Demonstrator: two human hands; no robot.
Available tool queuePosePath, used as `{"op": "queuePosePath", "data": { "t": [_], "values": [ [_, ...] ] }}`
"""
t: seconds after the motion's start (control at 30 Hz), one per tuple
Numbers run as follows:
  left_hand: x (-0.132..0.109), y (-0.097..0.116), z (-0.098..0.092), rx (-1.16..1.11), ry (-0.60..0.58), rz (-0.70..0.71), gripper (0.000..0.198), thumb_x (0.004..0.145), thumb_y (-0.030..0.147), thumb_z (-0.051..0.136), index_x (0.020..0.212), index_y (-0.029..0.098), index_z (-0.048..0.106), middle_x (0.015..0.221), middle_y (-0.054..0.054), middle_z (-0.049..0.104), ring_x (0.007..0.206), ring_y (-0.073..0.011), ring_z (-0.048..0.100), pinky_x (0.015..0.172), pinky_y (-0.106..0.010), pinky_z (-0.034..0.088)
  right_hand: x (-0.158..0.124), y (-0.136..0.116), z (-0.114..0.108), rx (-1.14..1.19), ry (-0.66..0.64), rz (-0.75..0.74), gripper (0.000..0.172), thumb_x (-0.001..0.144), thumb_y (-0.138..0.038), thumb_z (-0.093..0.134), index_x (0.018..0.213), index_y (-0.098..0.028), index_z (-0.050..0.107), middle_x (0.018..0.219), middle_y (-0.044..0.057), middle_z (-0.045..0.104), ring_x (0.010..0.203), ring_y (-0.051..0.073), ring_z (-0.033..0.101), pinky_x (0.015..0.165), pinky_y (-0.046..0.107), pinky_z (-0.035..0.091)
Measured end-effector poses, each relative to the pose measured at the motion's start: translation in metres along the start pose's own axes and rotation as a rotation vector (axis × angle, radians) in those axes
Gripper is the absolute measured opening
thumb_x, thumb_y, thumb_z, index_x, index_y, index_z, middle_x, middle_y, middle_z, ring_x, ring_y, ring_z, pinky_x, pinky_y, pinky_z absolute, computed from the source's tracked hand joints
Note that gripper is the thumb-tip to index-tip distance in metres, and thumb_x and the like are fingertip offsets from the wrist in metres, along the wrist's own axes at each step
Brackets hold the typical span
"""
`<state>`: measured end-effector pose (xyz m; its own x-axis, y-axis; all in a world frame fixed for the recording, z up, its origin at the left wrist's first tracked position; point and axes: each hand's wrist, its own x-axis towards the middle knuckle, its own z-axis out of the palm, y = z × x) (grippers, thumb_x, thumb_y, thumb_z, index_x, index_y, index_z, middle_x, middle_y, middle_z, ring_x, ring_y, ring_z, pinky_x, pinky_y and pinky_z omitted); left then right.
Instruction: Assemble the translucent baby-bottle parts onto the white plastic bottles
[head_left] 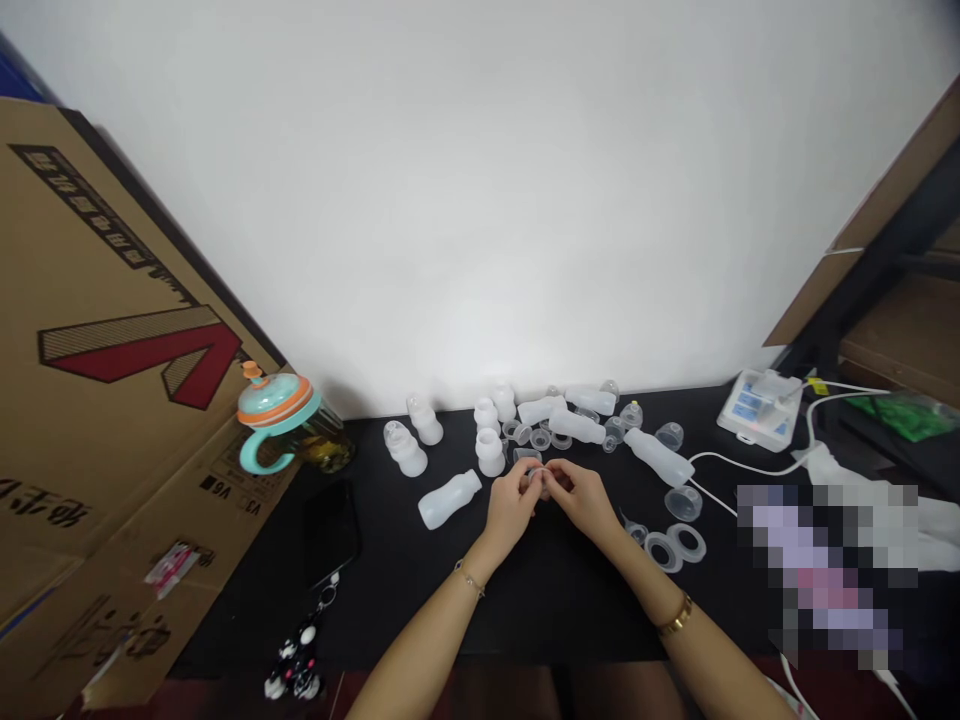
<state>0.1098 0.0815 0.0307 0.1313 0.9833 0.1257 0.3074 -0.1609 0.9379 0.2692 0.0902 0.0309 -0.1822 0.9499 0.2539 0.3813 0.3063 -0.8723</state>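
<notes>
Both hands meet over the middle of the black table. My left hand [515, 499] and my right hand [576, 491] pinch a small translucent ring-like part [540, 478] between their fingertips; its details are too small to tell. A white bottle [448, 499] lies on its side left of my left hand. Behind the hands stand open white bottles [490, 453], with more bottles lying among clear caps and rings. Two bottles with clear tops [405, 449] stand at the back left. Flat translucent rings [664, 551] lie right of my right forearm.
A jug with a turquoise handle [268, 452] and a phone [331, 534] with a beaded charm are at the left, beside a large cardboard box [97, 330]. At the right are a clear-lidded case [760, 410], white cables and a green bag [904, 416].
</notes>
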Motion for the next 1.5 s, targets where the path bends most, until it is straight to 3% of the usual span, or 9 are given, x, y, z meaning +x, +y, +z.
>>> {"op": "queuePosePath", "data": {
  "t": [0.7,1.07,1.23,1.37,1.5],
  "values": [
    [0.0003,0.0007,-0.0025,0.103,0.011,0.019,0.030,0.096,0.043,0.051,0.108,0.022,0.069,0.062,0.003,0.063,0.048,-0.0118,0.055,0.050,-0.021,0.040,0.0010,-0.0029,-0.0008,-0.093,0.016,-0.043,0.020,0.092,-0.035,0.055,0.087,-0.022,0.069,0.072,0.002,0.074,0.060,0.018,0.067,0.058,0.026,0.047],
    [-0.0001,0.0020,-0.0054,0.225,0.094,0.096,0.028,0.098,0.043,0.050,0.108,0.024,0.069,0.079,-0.001,0.072,0.067,-0.0156,0.066,0.066,-0.025,0.048,0.0000,-0.0012,0.0010,-0.076,0.105,-0.064,0.028,0.093,-0.041,0.057,0.102,-0.020,0.072,0.081,0.004,0.076,0.059,0.016,0.063,0.056,0.026,0.047],
    [-0.0013,-0.0007,-0.0003,0.122,0.111,0.025,0.028,0.100,0.044,0.044,0.106,0.022,0.060,0.064,0.003,0.061,0.053,-0.0141,0.058,0.055,-0.024,0.042,0.0005,-0.0014,-0.0012,-0.063,0.101,-0.055,0.033,0.093,-0.044,0.058,0.112,-0.020,0.070,0.086,0.004,0.075,0.055,0.014,0.059,0.054,0.026,0.047],
    [-0.0018,-0.0017,0.0017,0.043,0.108,-0.011,0.028,0.101,0.046,0.042,0.109,0.022,0.054,0.059,0.006,0.056,0.048,-0.0134,0.055,0.053,-0.024,0.041,0.0012,0.0006,-0.0015,-0.049,0.062,-0.026,0.029,0.092,-0.045,0.059,0.100,-0.020,0.071,0.087,0.004,0.076,0.057,0.015,0.061,0.055,0.026,0.046],
    [-0.0005,-0.0021,-0.0004,0.097,0.101,0.001,0.028,0.100,0.047,0.046,0.106,0.023,0.057,0.060,0.005,0.057,0.052,-0.0142,0.057,0.054,-0.023,0.042,0.0018,0.0017,-0.0018,-0.038,0.088,-0.013,0.028,0.090,-0.046,0.061,0.096,-0.019,0.070,0.085,0.005,0.076,0.056,0.015,0.061,0.055,0.027,0.046]
  ]
}}
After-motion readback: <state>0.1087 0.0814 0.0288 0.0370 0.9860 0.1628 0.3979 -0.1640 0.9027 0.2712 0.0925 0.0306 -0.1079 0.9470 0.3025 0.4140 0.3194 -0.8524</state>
